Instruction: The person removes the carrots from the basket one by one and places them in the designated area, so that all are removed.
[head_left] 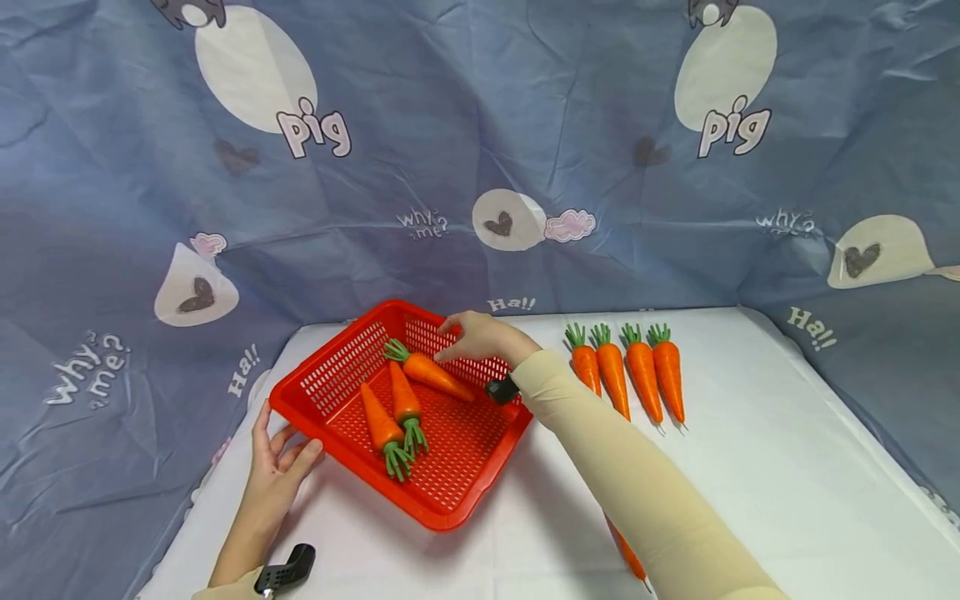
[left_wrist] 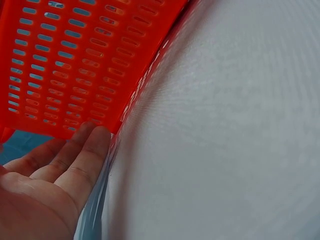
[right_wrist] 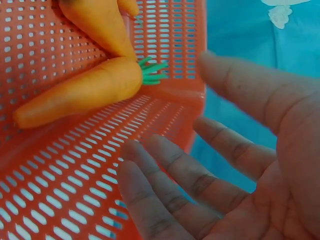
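Observation:
A red perforated plastic basket (head_left: 465, 446) sits at an angle on the table, holding three orange carrots with green tops. Two carrots (head_left: 381, 418) lie side by side with their tops toward the front; another carrot (head_left: 435, 375) lies across, behind them. My left hand (head_left: 277, 467) grips the basket's left corner, thumb and fingers on either side of it. In the left wrist view its fingertips (left_wrist: 97, 137) press at the perforated wall. My right hand (head_left: 483, 340) reaches over the back right wall, fingers spread and holding nothing, near the crosswise carrot.
Several carrots (head_left: 642, 379) lie in a row on the white tabletop (head_left: 757, 450), right of the basket. Another carrot's tip (head_left: 628, 554) shows below my right sleeve (head_left: 630, 467). A blue-grey printed cloth (head_left: 420, 108) stands behind the table.

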